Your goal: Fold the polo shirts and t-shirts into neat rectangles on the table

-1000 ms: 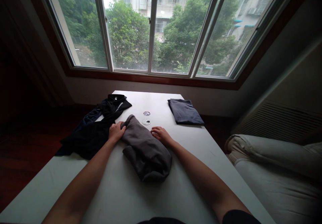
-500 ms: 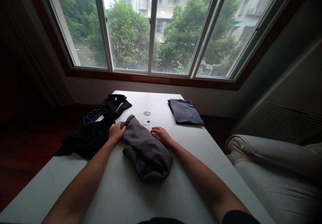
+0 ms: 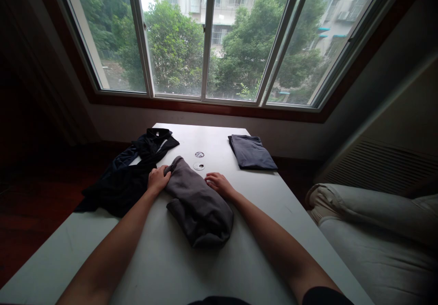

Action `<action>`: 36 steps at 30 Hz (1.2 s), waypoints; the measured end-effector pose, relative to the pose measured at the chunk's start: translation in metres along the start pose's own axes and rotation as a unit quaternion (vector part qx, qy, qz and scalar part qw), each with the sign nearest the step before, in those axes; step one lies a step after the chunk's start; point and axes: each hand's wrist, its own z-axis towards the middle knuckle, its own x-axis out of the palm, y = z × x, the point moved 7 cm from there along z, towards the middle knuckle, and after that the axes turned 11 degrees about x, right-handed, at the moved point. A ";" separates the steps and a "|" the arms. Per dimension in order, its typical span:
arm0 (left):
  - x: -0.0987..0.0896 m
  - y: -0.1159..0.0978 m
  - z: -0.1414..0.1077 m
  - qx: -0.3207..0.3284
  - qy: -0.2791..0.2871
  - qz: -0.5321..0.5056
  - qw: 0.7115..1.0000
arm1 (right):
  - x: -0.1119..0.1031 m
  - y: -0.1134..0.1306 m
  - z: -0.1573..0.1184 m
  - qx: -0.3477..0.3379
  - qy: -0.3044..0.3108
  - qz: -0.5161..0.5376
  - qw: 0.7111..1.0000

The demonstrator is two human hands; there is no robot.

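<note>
Grey garment (image 3: 201, 204) is lying creased mid-table, my clock's centre. Left hand (image 3: 159, 179) is gripping its edge at ten; right hand (image 3: 221, 185) is resting curled at two, its grip hidden from me. I'd be holding that corner lightly, easing wrinkles outward. Dark clothes (image 3: 126, 184) are crowding the left side near ten; folded stack (image 3: 255, 152) is sitting farther out, towards two.

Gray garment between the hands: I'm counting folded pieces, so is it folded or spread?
Folded, though loosely: the gray garment lies as a narrow bundle, its near end rounded over and a flap showing.
</note>
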 end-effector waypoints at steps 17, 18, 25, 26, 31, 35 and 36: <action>-0.001 -0.001 -0.001 -0.001 0.004 0.005 1.000 | -0.001 0.001 0.000 0.002 0.001 -0.006 1.000; -0.001 -0.001 -0.001 -0.001 0.004 0.005 1.000 | -0.002 0.001 0.000 0.001 0.001 -0.007 1.000; -0.004 -0.005 -0.001 -0.003 0.009 0.002 1.000 | -0.004 0.004 -0.001 0.001 0.005 -0.006 1.000; -0.005 -0.005 -0.002 -0.006 0.011 0.002 1.000 | -0.004 0.004 -0.001 0.002 0.006 -0.005 1.000; -0.005 -0.005 -0.002 -0.015 0.020 0.000 1.000 | -0.004 0.004 -0.001 0.005 0.004 -0.007 1.000; -0.004 -0.005 -0.001 -0.010 0.015 0.003 1.000 | -0.003 0.003 -0.001 0.006 0.005 -0.008 1.000; -0.003 -0.004 -0.001 -0.009 0.014 0.004 1.000 | -0.002 0.003 -0.001 0.007 0.006 -0.008 1.000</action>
